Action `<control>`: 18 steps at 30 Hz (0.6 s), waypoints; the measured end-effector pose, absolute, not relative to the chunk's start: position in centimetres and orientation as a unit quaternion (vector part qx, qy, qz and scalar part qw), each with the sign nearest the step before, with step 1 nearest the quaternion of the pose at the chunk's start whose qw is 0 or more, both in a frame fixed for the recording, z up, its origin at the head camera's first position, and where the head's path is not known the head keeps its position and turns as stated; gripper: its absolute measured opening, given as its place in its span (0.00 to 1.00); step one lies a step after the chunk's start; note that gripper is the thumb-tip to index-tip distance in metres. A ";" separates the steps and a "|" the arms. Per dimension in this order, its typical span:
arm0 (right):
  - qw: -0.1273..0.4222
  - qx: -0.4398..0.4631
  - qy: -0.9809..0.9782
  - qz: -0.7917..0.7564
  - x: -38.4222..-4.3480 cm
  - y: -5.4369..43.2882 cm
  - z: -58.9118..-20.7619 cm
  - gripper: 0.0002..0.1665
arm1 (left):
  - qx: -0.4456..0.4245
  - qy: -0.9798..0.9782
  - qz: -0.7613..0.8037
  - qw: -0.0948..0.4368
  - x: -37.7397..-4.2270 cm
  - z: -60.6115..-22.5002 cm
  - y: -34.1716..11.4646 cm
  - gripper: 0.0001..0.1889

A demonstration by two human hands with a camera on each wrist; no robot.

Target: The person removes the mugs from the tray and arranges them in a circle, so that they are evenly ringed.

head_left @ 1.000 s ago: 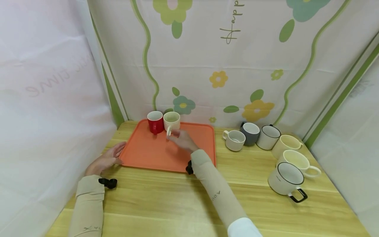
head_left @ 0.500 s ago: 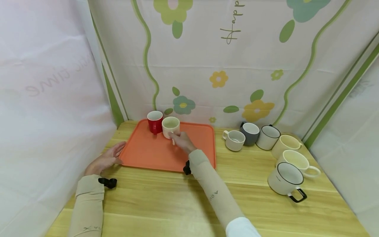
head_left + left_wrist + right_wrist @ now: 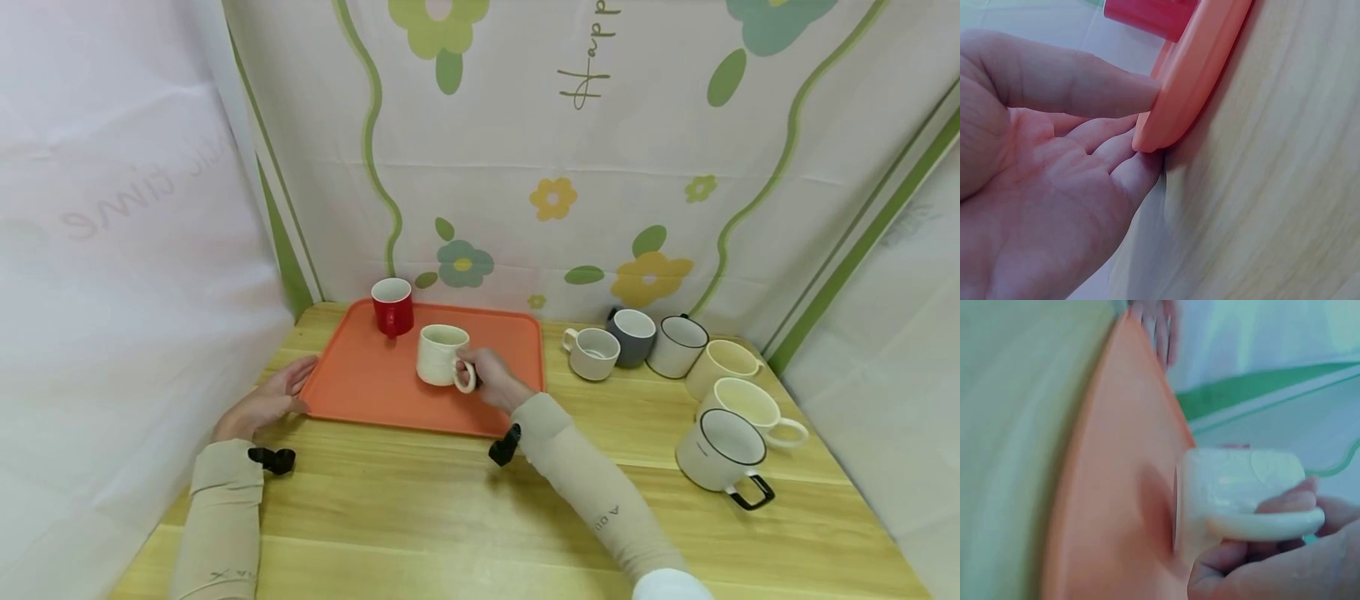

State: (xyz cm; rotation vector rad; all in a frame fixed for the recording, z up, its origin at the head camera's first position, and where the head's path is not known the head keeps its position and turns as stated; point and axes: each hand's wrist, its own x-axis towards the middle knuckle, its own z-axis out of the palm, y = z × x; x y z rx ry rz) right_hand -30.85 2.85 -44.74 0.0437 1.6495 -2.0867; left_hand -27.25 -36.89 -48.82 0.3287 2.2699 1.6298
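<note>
My right hand (image 3: 487,375) grips the handle of a cream mug (image 3: 441,357) over the middle of the orange tray (image 3: 360,385). In the right wrist view, the cream mug (image 3: 1235,487) appears raised off the tray, with a shadow beneath it and fingers curled through its handle. At the tray's near left corner, my left hand (image 3: 270,400) holds the rim. The left wrist view has the thumb against the tray's edge (image 3: 1194,81) and the other fingers reaching behind the corner, their tips hidden. A red mug (image 3: 392,308) stands upright at the tray's back left, handle forward.
Right of the tray stand several mugs: a small white cup (image 3: 592,355), a grey mug (image 3: 633,340), a black-rimmed white mug (image 3: 677,348), yellow mugs (image 3: 720,371) and a black-handled mug (image 3: 720,454). A patterned cloth (image 3: 480,150) hangs behind the wooden table (image 3: 375,508).
My right hand has taken the cream mug by its handle and drawn it away from the red mug, toward the front and slightly right. The left hand stays at the tray corner.
</note>
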 end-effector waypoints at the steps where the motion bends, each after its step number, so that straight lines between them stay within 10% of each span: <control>1: 0.236 0.028 0.593 -0.770 -30.4 3.3 -44.6 0.15 | 0.114 0.796 0.572 0.164 -27.3 -48.8 -36.9 0.57; 18: 0.231 0.021 0.609 -0.759 -22.2 15.2 -42.2 0.19 | 0.112 0.798 0.570 0.162 -27.3 -48.8 -37.0 0.56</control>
